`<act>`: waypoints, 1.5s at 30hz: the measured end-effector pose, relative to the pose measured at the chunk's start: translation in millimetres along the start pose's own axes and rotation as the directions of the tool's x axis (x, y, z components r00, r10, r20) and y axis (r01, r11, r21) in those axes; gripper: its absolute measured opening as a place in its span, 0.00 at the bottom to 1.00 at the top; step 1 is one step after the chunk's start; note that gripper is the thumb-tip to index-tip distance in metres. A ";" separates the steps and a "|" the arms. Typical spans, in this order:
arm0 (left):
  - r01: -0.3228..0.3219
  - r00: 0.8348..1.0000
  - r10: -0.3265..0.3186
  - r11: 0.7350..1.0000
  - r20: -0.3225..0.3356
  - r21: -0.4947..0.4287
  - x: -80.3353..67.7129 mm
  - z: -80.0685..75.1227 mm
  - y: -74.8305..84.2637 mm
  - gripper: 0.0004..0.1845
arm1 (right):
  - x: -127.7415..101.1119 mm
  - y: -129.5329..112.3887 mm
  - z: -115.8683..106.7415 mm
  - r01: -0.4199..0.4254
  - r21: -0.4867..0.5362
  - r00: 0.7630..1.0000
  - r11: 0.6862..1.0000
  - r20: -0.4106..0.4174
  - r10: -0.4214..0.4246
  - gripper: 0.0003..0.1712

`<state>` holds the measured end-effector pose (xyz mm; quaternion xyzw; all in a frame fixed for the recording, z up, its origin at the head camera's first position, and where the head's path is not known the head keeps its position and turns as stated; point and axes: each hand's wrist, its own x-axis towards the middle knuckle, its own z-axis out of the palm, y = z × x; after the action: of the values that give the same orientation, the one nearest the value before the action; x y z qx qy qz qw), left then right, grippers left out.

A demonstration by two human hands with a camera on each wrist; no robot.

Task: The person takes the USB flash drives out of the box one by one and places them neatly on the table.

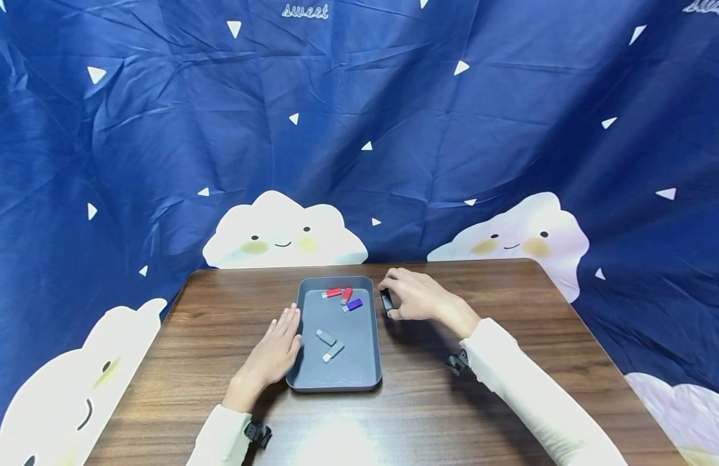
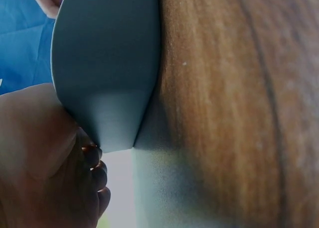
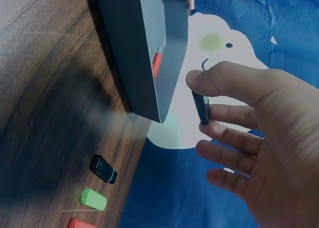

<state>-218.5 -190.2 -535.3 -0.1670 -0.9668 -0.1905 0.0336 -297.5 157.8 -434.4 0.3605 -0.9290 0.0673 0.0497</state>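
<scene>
A dark grey tray [image 1: 359, 362] lies on the wooden table [image 1: 452, 414]. It holds two red USB drives [image 1: 333, 292], a purple one [image 1: 353, 305] and two grey ones [image 1: 325, 337]. My left hand [image 1: 276, 349] rests flat with straight fingers against the tray's left rim; the left wrist view shows the fingers [image 2: 92, 168] under the tray's corner [image 2: 104, 54]. Just right of the tray, my right hand [image 1: 406, 299] pinches a black USB drive [image 1: 386, 300] between thumb [image 3: 224, 78] and forefinger. In the right wrist view that black drive [image 3: 201, 107] is held upright beside the tray wall [image 3: 149, 54].
The right wrist view shows a small black piece [image 3: 103, 169], a green one [image 3: 93, 199] and a red one [image 3: 82, 224] lying on the table beyond the tray. A blue cloth with cloud prints [image 1: 283, 233] hangs behind and around the table.
</scene>
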 end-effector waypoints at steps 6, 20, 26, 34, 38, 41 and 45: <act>0.004 1.000 -0.004 1.000 0.001 -0.003 1.1 -0.3 -0.3 0.32 | -3.4 5.9 -0.5 -0.011 -0.008 1.000 1.000 -0.012 0.011 0.31; 0.007 1.000 -0.007 1.000 0.022 0.004 2.5 -0.5 -4.0 0.33 | -10.1 18.1 1.6 -0.024 -0.021 1.000 0.999 -0.016 0.023 0.31; 0.013 1.000 -0.013 1.000 0.027 -0.003 2.2 -0.6 -4.0 0.33 | -13.6 21.8 2.3 -0.034 -0.016 0.999 0.999 -0.015 0.034 0.32; 0.005 1.000 -0.005 1.000 0.008 -0.005 0.4 -0.8 -1.3 0.32 | -22.5 27.7 3.4 -0.059 -0.015 0.998 0.998 -0.017 0.059 0.32; 0.001 1.000 -0.001 1.000 0.004 -0.008 0.2 -0.2 -0.5 0.32 | -26.5 31.8 4.1 -0.073 -0.009 0.997 0.997 -0.026 0.073 0.31; 0.003 1.000 -0.003 1.000 0.007 -0.012 0.1 0.5 -0.1 0.32 | -29.1 33.3 3.6 -0.086 0.000 0.996 0.996 -0.022 0.086 0.31; 0.001 1.000 -0.001 1.000 0.007 -0.005 0.2 2.4 -0.4 0.32 | -31.8 34.7 3.2 -0.101 0.017 0.995 0.995 -0.009 0.101 0.31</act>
<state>-218.8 -189.6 -537.6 -0.1674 -0.9664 -0.1926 0.0299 -297.7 203.7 -445.2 0.3130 -0.9452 0.0792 0.0476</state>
